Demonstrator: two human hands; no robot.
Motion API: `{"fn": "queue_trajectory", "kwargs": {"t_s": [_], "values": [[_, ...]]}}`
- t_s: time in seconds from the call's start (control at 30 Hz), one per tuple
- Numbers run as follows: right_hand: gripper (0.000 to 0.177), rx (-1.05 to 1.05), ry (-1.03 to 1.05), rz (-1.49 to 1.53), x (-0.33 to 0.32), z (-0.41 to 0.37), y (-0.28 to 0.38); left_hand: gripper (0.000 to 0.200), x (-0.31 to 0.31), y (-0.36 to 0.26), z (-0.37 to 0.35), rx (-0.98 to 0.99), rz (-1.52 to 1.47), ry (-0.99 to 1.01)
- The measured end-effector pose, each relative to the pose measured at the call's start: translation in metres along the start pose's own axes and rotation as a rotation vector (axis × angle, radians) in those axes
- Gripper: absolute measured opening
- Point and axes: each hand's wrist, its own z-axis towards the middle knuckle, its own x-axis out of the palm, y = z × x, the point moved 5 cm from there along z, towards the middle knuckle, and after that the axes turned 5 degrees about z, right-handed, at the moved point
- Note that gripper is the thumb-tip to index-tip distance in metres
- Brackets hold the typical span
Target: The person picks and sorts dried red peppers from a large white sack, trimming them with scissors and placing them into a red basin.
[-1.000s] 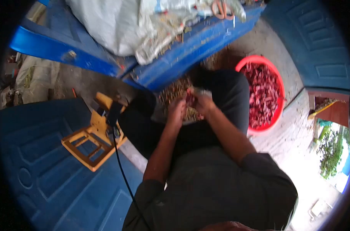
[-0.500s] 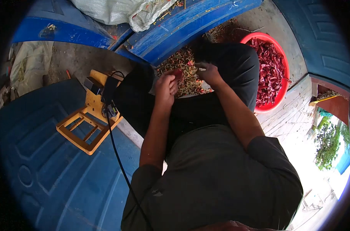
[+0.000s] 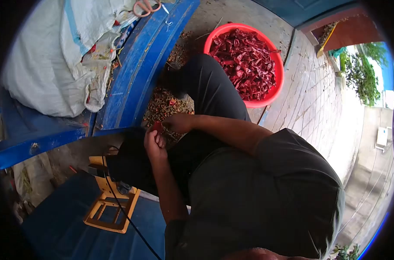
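Note:
My left hand (image 3: 155,144) has its fingers closed round a dark red dried pepper (image 3: 157,127), which sticks up past the fingertips. Close against the pepper's right side is my right hand (image 3: 178,123); its fingertips are dark and partly hidden, so whether they grip anything cannot be made out. Beneath and beyond both hands, a heap of stems and scraps (image 3: 162,106) lies on the ground between my legs. A round red basin (image 3: 280,71) full of dark red dried pepper pieces stands beyond my right knee.
A white woven sack (image 3: 45,65) lies on a blue surface (image 3: 136,65) at upper left, with pink-handled scissors (image 3: 147,8) near the top edge. A wooden frame device (image 3: 112,212) with a black cable stands at lower left.
The view has turned, so the basin now appears nearer the top middle and the sack shows more fully. My right hand has come in closer to the pepper in my left hand.

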Motion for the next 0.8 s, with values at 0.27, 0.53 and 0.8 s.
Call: {"fn": "queue_trajectory", "kwargs": {"t_s": [0.27, 0.53, 0.8], "values": [[0.040, -0.032, -0.105, 0.517, -0.022, -0.011, 0.036, 0.024, 0.001, 0.007, 0.000, -0.005, 0.061, -0.002], [0.022, -0.178, -0.626, 0.456, -0.125, -0.047, 0.035, 0.017, 0.014, 0.008, -0.008, -0.010, 0.129, 0.064], [0.057, 0.232, -1.476, 0.134, -0.290, -0.189, -0.076, 0.014, 0.014, 0.012, 0.001, -0.094, 0.106, 0.028]]}}
